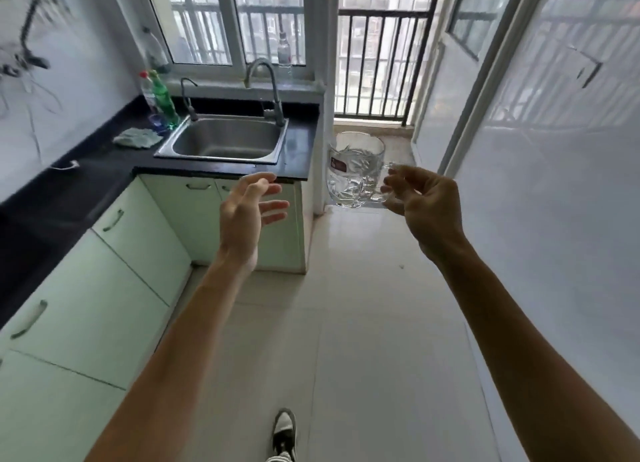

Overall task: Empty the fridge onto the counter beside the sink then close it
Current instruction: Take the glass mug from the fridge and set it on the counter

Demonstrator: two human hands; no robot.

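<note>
Pinches glass mug [356, 171] by its handle in right hand [426, 202], midair at 3 o'clock from sink [221, 159], beside bench [298, 143] end. Holds left hand [246, 212] empty, fingers spread.

- Black counter strip [301, 143] right of the square steel sink [225, 139]: bare, open from the front
- Left of the sink: crumpled grey cloth [138, 138], tall green plastic bottle [165, 103]
- Curved metal tap [275, 94] behind the basin
</note>
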